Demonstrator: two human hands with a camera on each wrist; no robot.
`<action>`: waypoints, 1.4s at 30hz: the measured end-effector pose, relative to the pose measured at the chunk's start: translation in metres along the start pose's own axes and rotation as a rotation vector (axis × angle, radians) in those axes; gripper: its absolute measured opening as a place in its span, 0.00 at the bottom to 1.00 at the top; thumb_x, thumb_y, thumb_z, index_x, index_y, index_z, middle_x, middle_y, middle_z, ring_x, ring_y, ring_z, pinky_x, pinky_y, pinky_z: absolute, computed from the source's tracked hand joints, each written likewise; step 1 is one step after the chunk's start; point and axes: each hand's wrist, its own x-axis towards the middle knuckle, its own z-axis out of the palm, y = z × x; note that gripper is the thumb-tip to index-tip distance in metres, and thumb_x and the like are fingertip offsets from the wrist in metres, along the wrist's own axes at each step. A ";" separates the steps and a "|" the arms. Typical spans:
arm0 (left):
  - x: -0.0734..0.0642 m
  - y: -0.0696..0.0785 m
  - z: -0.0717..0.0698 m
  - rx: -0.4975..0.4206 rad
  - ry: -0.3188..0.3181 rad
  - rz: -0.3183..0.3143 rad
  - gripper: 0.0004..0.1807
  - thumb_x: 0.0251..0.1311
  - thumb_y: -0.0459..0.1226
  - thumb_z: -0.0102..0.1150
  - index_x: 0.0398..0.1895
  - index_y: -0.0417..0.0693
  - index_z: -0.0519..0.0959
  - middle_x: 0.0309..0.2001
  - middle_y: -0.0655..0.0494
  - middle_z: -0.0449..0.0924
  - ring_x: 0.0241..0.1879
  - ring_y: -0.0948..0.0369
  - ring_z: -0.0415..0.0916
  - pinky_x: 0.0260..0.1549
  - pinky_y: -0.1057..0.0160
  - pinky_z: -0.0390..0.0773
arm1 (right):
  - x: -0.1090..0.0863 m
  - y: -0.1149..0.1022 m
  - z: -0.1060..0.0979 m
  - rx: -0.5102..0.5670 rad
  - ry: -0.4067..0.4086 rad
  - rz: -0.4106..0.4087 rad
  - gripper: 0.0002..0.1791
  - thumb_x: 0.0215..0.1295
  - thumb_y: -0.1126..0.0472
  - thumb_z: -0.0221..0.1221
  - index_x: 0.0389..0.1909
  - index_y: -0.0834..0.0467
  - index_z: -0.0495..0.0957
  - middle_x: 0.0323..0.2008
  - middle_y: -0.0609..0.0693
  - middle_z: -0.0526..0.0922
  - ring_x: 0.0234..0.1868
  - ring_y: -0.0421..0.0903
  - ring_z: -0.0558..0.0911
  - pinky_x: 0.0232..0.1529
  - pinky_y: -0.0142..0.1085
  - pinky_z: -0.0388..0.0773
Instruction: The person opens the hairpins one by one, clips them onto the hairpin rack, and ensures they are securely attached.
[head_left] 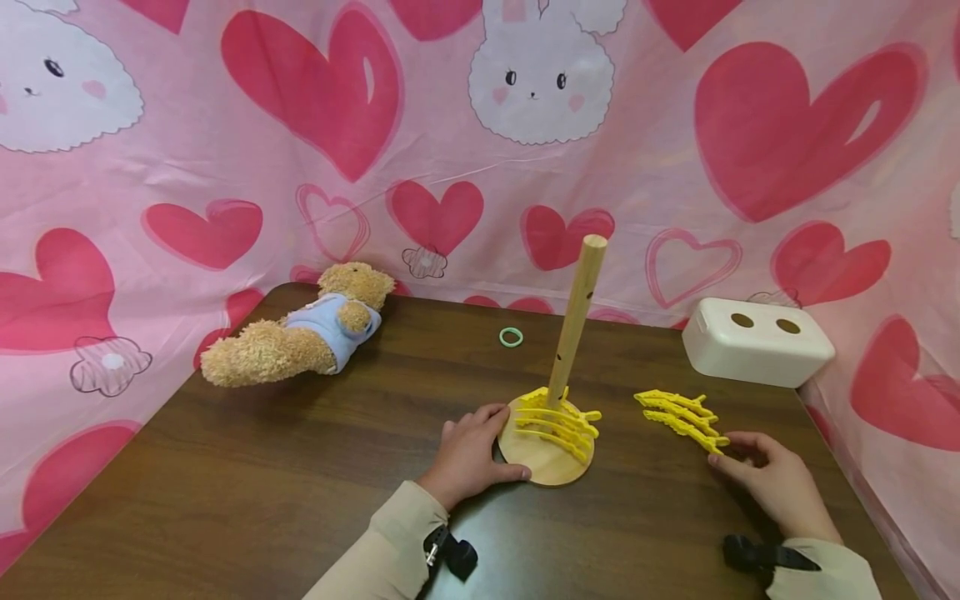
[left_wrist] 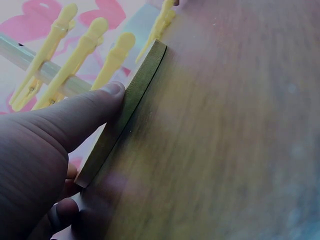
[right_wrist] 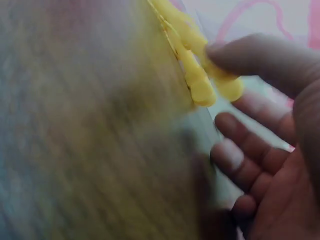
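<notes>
- Person's L hand (head_left: 468,454), lower ctr of frame: thumb & fingers set apart, gripping the rim of the wooden stand (head_left: 536,462) btwn them; in L wrist view the thumb presses the base's edge
- Stand sits flat, just R of frame ctr, round base w/ wooden post (head_left: 573,333) rising from it, a few dark holes along the post
- Several yellow pcs (head_left: 562,429) at foot of post, over the base; can't tell from here how they're fixed
- R hand (head_left: 776,479), lower R of frame: thumb & finger close together, pinching near end of a yellow pc in the loose bunch (head_left: 678,408); other fingers loosely bent in R wrist view, bit blurry
- Loose bunch lies R of the stand, well apart from it, slim curved pcs side by side; can't tell exact no.
- Teddy bear (head_left: 303,346) w/ pale blue top, lying on its side, L of frame abt mid-height
- Small green ring (head_left: 512,345) behind the stand, nr ctr
- White box (head_left: 757,354) w/ two round holes, R side, nr tbl's far edge
- Brown table (head_left: 225,467) under it all, pink heart-&-bunny cloth (head_left: 630,167) behind
</notes>
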 end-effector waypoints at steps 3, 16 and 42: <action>0.000 0.000 0.000 0.001 0.000 0.002 0.55 0.46 0.66 0.71 0.76 0.51 0.64 0.72 0.54 0.65 0.65 0.51 0.67 0.52 0.49 0.62 | -0.002 0.002 0.005 0.111 0.081 0.045 0.37 0.59 0.43 0.71 0.59 0.66 0.74 0.42 0.55 0.83 0.35 0.39 0.77 0.32 0.33 0.73; -0.001 0.000 -0.001 0.007 0.005 0.007 0.56 0.46 0.66 0.71 0.76 0.51 0.64 0.72 0.54 0.65 0.66 0.52 0.67 0.51 0.51 0.62 | -0.003 -0.001 0.012 0.325 0.146 0.030 0.31 0.56 0.51 0.74 0.54 0.64 0.74 0.33 0.33 0.80 0.32 0.29 0.78 0.32 0.26 0.75; -0.001 -0.001 0.000 -0.008 0.012 0.015 0.56 0.46 0.67 0.70 0.76 0.50 0.65 0.72 0.54 0.66 0.66 0.52 0.66 0.50 0.51 0.62 | -0.012 -0.054 0.017 0.386 0.200 -0.041 0.26 0.58 0.52 0.73 0.49 0.67 0.82 0.32 0.34 0.81 0.34 0.35 0.77 0.33 0.25 0.76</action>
